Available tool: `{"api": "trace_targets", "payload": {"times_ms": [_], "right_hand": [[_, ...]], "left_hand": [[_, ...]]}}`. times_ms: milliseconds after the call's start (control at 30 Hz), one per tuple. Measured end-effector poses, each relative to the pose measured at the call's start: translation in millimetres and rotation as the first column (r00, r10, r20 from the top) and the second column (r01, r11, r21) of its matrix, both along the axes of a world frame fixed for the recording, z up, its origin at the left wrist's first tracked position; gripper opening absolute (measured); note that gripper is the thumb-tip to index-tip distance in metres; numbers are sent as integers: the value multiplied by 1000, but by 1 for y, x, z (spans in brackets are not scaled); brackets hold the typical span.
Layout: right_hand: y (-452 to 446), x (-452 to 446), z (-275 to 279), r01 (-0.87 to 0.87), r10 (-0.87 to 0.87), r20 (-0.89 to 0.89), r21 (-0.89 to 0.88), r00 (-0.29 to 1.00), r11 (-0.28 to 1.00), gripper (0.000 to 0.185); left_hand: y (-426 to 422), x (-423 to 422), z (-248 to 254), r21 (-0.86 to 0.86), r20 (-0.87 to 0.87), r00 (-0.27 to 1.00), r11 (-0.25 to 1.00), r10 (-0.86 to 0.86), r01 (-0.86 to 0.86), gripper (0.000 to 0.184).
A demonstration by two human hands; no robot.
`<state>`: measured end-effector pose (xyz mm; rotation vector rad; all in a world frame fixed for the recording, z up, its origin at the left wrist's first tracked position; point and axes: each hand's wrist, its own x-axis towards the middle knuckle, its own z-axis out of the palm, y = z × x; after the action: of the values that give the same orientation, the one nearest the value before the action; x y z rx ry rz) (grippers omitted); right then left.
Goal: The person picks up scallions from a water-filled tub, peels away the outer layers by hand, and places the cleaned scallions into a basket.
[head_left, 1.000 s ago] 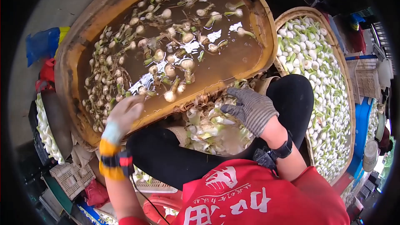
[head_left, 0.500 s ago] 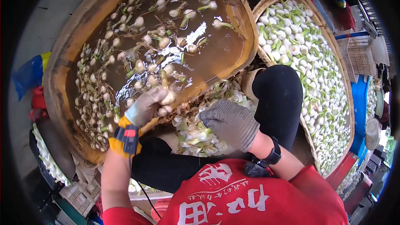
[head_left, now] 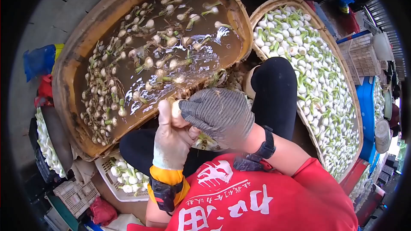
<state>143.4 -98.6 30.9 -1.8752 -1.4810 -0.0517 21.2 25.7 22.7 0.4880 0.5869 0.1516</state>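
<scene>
In front of my lap, my left hand (head_left: 172, 139), in a pale glove, is closed round a garlic bulb (head_left: 177, 114), thumb up along its side. My right hand (head_left: 217, 113), in a grey knit glove, closes on the same bulb from the right; its fingertips are mostly hidden, so part of the bulb cannot be seen. Beyond my hands, a brown-edged tub (head_left: 64, 98) of murky water holds many unpeeled bulbs (head_left: 147, 62) with stems. Peeled leaves and skins (head_left: 205, 142) show partly below my hands.
A long basket (head_left: 305, 122) at the right is filled with white, green-stemmed bulbs (head_left: 299, 51). Left of my lap stands a white plastic crate (head_left: 112, 188) with more peeled bulbs. My bent knee (head_left: 274, 85) lies between tub and basket. Stacked crates (head_left: 359, 57) stand far right.
My left hand has come back from the tub's edge with a bulb, toward my lap. My right hand has moved left and met it at the bulb.
</scene>
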Motion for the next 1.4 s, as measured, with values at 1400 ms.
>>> {"api": "trace_targets", "payload": {"times_ms": [1400], "right_hand": [[-5,-26,20,-112,13,-503,-167,864,980,54]], "left_hand": [[-17,-59,23,783,-235,963,560,-133,269,28]]}}
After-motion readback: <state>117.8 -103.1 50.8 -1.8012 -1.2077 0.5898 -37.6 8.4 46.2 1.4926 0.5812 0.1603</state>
